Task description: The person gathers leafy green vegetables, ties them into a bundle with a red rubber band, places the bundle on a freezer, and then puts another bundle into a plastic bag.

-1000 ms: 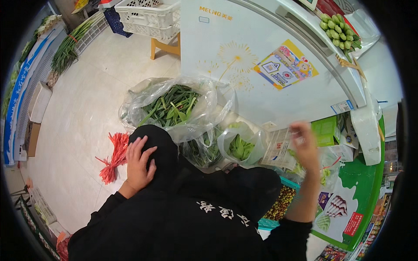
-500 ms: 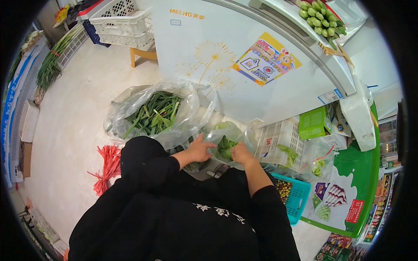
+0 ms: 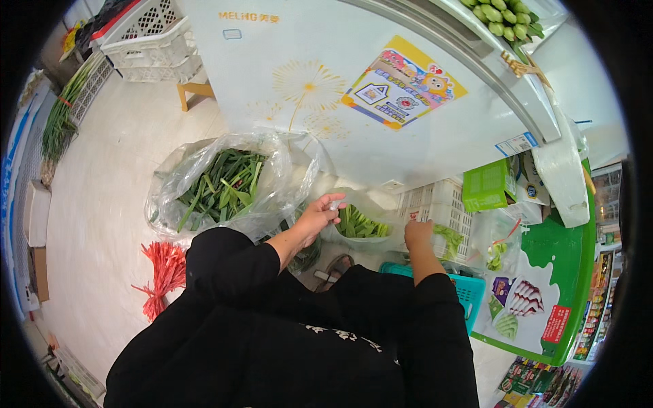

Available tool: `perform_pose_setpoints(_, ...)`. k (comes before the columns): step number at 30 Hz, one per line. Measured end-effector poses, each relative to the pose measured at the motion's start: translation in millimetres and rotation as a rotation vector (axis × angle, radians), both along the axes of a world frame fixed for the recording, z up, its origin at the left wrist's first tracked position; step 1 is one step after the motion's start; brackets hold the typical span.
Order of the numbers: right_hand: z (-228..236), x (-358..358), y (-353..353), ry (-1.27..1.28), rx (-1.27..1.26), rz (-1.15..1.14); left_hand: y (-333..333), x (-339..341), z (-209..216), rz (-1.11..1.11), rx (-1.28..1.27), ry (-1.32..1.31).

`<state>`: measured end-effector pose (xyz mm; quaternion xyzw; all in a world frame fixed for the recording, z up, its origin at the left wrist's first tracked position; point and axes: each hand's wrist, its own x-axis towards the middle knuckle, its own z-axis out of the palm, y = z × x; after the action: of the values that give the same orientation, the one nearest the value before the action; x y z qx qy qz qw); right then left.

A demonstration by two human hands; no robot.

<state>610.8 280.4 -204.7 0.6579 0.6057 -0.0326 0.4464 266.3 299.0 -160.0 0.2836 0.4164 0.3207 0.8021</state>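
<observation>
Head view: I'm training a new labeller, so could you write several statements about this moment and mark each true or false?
1. The person's left hand is at the left edge of a small clear plastic bag holding short green leaves. True.
2. The large clear plastic bag of long dark-green leaves is tied shut. False: that bag gapes open, its leaves showing.
3. A frayed bundle of red strips lies on the pale floor. True.
4. The turquoise plastic basket stands left of the left hand. False: the basket is on the right, partly hidden by the black right sleeve.
5. The bright green box is to the right of the right hand. True.
</observation>
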Motion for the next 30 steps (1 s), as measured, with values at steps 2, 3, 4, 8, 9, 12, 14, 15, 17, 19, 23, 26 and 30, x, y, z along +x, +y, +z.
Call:
perform_pose_setpoints(2, 42, 9, -6, 0.043, 0.119, 0.014, 4, 10, 11, -0.049, 0.045, -0.003)
perform_pose_setpoints(3, 53, 17, -8, 0.064, 0.177, 0.024, 10, 16, 16, -0.075, 0.087, -0.003)
perform_pose_setpoints(4, 62, 30, -11, 0.108, 0.287, 0.029, 15, 23, 22, -0.1, 0.129, -0.009)
perform_pose_setpoints(8, 127, 41, -13, 0.113, 0.419, 0.148, 35, 26, 63, -0.064, 0.188, -0.154)
perform_pose_setpoints(9, 145, 45, -15, 0.124, 0.483, 0.172, 36, 23, 84, -0.072, 0.222, -0.162)
perform_pose_setpoints(12, 198, 64, -21, 0.094, 0.647, 0.32, 29, 1, 147, -0.078, 0.299, -0.186)
perform_pose_setpoints(14, 251, 41, -16, 0.091, 0.725, 0.364, 24, -23, 192, -0.054, 0.341, -0.224)
perform_pose_setpoints(15, 284, 21, -14, 0.151, 0.771, 0.355, 22, -37, 213, -0.014, 0.356, -0.266)
perform_pose_setpoints(17, 328, -15, -13, 0.214, 0.839, 0.431, 12, -62, 250, 0.053, 0.391, -0.361)
perform_pose_setpoints(19, 356, -41, -25, 0.242, 0.881, 0.481, -4, -84, 278, 0.045, 0.427, -0.357)
perform_pose_setpoints(23, 367, -85, -42, 0.322, 0.908, 0.61, -65, -139, 289, 0.072, 0.478, -0.21)
perform_pose_setpoints(26, 346, -107, -60, 0.399, 0.87, 0.636, -121, -174, 267, 0.101, 0.456, -0.075)
perform_pose_setpoints(30, 266, -124, -77, 0.594, 0.848, 0.701, -170, -196, 198, 0.133, 0.393, -0.004)
